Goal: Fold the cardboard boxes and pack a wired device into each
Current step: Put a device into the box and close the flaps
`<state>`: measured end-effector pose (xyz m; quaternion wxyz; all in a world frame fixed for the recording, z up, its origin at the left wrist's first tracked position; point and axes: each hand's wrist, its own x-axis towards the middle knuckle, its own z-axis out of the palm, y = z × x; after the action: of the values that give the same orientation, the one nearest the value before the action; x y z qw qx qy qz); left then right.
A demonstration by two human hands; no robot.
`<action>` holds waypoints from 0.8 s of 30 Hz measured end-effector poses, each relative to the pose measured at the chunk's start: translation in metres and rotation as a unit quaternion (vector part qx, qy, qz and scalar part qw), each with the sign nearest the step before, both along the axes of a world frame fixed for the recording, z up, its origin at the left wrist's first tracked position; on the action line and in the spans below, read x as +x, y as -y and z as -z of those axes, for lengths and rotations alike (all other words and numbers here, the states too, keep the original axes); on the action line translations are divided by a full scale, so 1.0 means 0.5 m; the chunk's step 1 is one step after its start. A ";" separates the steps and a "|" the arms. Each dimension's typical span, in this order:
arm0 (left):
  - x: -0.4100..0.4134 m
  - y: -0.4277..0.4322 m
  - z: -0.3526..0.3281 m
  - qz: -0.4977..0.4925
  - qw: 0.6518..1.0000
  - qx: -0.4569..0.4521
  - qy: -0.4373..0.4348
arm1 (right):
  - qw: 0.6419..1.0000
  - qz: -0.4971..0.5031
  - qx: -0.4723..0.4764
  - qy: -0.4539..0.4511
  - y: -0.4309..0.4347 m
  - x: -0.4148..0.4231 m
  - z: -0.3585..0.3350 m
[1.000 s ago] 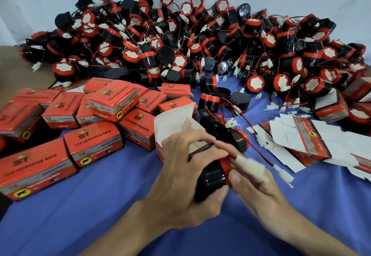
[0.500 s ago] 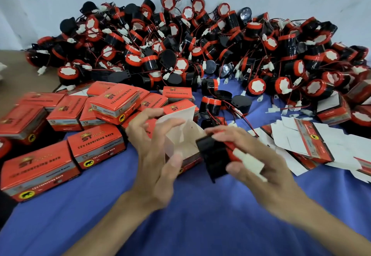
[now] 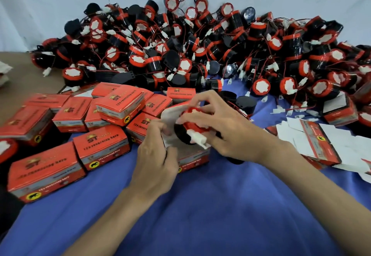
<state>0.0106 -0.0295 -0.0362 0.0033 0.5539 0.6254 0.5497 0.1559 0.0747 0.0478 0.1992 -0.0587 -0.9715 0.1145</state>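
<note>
Near middle of the blue cloth (image 3: 200, 211): an open red cardboard box with a white inside (image 3: 193, 160) stands with its mouth facing up.
Left hand (image 3: 156, 159): fingers are curled on the left wall of that box, pinching the raised white flap (image 3: 169, 118).
Right hand (image 3: 226, 129): fingers and thumb are curled round a black cylindrical device with a red rim (image 3: 183, 135), which it holds tilted at the mouth of the open box, partly inside; how deep cannot be told.
White plastic plug (image 3: 198, 139): it juts out beside the right thumb, over the box's near edge.
Far side: a large heap of black-and-red devices (image 3: 200, 51) with thin red wires and white plugs lies against a pale backdrop.
Left: closed red boxes (image 3: 100, 147) lie in a loose cluster, some resting on others.
Right: flat unfolded cartons (image 3: 317, 143) lie overlapping, mostly white side up.
Far left: a brown surface (image 3: 22, 71) shows beyond the cloth.
</note>
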 end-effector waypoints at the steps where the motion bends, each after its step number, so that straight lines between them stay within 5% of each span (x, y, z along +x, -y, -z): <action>1: 0.000 0.000 0.000 0.000 1.000 0.002 0.001 | 0.998 0.012 0.048 0.028 0.005 -0.002 0.006; 4: 0.000 0.001 -0.001 -0.002 1.000 0.004 0.007 | 0.980 0.048 0.173 0.083 0.026 -0.013 0.022; 8: -0.007 0.003 -0.004 -0.008 1.000 0.000 -0.002 | 0.978 0.049 0.189 0.073 0.039 -0.023 0.040; 15: -0.006 -0.002 -0.002 0.001 1.000 -0.002 -0.027 | 0.990 0.029 0.122 0.069 0.053 -0.024 0.049; 24: -0.008 -0.002 -0.007 0.018 0.999 0.013 -0.024 | 0.998 -0.034 -0.012 -0.050 0.038 -0.024 0.035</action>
<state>0.0067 -0.0283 -0.0325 -0.0089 0.5780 0.6078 0.5445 0.1436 0.0556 0.0302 0.2429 -0.0217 -0.9603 0.1355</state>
